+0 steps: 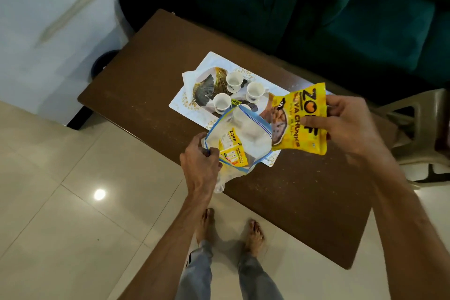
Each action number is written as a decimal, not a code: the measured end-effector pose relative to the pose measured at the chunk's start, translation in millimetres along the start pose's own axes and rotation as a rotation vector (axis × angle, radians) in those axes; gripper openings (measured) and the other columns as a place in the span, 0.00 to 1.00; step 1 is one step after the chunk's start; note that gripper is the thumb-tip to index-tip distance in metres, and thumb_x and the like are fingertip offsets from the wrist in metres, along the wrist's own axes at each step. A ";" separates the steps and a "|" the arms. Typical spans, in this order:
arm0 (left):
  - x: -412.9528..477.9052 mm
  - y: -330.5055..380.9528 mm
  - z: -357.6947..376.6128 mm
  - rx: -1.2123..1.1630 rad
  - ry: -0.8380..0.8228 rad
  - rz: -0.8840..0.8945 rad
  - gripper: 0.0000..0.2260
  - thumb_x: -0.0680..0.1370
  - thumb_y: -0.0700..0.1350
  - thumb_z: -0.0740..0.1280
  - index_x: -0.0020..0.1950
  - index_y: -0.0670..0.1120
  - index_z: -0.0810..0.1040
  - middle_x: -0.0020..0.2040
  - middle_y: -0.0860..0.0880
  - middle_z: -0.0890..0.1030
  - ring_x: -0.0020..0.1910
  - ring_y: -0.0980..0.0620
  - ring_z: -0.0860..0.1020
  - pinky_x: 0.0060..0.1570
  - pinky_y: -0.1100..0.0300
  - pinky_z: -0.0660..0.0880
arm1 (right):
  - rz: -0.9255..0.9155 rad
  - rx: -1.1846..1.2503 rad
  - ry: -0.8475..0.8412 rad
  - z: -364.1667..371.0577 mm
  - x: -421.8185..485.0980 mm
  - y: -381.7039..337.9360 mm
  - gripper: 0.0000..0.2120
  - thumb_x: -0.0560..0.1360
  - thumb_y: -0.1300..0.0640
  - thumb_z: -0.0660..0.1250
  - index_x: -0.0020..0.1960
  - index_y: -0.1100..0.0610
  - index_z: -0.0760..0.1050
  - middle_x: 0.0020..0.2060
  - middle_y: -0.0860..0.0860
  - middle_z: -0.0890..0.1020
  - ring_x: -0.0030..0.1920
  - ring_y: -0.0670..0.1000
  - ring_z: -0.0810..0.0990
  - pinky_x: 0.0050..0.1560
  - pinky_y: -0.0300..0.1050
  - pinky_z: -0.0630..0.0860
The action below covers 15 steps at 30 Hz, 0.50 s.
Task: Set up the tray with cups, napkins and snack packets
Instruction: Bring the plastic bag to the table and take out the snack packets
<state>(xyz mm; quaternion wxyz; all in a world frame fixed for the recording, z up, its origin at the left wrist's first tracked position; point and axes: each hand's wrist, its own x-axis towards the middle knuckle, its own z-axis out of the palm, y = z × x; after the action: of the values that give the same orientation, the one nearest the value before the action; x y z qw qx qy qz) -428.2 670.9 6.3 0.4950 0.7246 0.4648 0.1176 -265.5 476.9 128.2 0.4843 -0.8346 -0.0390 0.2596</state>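
The right hand point(341, 124) pinches a yellow plastic snack packet point(300, 120) in the air above the near right end of the patterned tray point(204, 83); lowered carelessly, it may knock over a white ceramic cup point(254, 91); the left hand point(201, 156), its grip pressed together on the rim, holds the clear zip bag point(243, 129) open over the brown wooden worktop point(146, 95).

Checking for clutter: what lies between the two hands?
Head view: the open zip bag, held by the left hand, reaches the yellow packet in the right hand.
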 end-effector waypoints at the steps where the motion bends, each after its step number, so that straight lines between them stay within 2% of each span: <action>1: -0.7 0.2 2.4 0.005 -0.003 0.012 0.17 0.75 0.35 0.68 0.63 0.45 0.79 0.30 0.50 0.83 0.24 0.52 0.82 0.33 0.53 0.83 | 0.015 0.039 0.031 -4.8 2.3 6.8 0.13 0.72 0.68 0.74 0.50 0.51 0.83 0.42 0.47 0.88 0.40 0.47 0.88 0.39 0.46 0.84; 4: -3.2 -0.4 9.4 0.009 -0.017 0.027 0.16 0.75 0.35 0.68 0.63 0.45 0.79 0.31 0.51 0.83 0.22 0.54 0.81 0.32 0.55 0.83 | 0.100 0.123 0.114 -12.0 19.2 40.0 0.12 0.74 0.68 0.72 0.53 0.55 0.83 0.47 0.52 0.87 0.41 0.49 0.87 0.43 0.50 0.83; 8: -6.9 -2.3 19.6 -0.014 -0.018 0.036 0.18 0.75 0.34 0.68 0.65 0.44 0.79 0.31 0.48 0.83 0.22 0.52 0.81 0.25 0.61 0.79 | 0.252 0.179 0.221 -0.1 53.5 99.3 0.14 0.73 0.70 0.72 0.57 0.61 0.82 0.51 0.59 0.86 0.48 0.58 0.86 0.53 0.62 0.82; 11: -9.5 -3.2 25.5 -0.017 -0.012 0.049 0.18 0.75 0.34 0.68 0.65 0.44 0.79 0.31 0.47 0.83 0.22 0.52 0.81 0.26 0.60 0.79 | 0.367 0.189 0.240 22.5 75.9 142.3 0.13 0.73 0.70 0.71 0.56 0.60 0.83 0.52 0.61 0.86 0.51 0.61 0.85 0.55 0.66 0.81; 15: -11.4 -4.5 31.1 -0.005 -0.015 0.069 0.18 0.77 0.36 0.70 0.66 0.43 0.79 0.34 0.48 0.85 0.23 0.54 0.82 0.24 0.64 0.77 | 0.497 0.197 0.227 49.8 97.9 189.9 0.12 0.73 0.69 0.72 0.52 0.55 0.83 0.53 0.60 0.86 0.50 0.60 0.86 0.51 0.68 0.82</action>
<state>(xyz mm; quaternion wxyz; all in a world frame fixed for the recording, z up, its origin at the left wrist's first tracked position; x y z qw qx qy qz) -417.2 643.3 -9.2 0.4960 0.7398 0.4356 0.1303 -239.9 446.9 -87.6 0.4859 -0.7910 0.2467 0.2780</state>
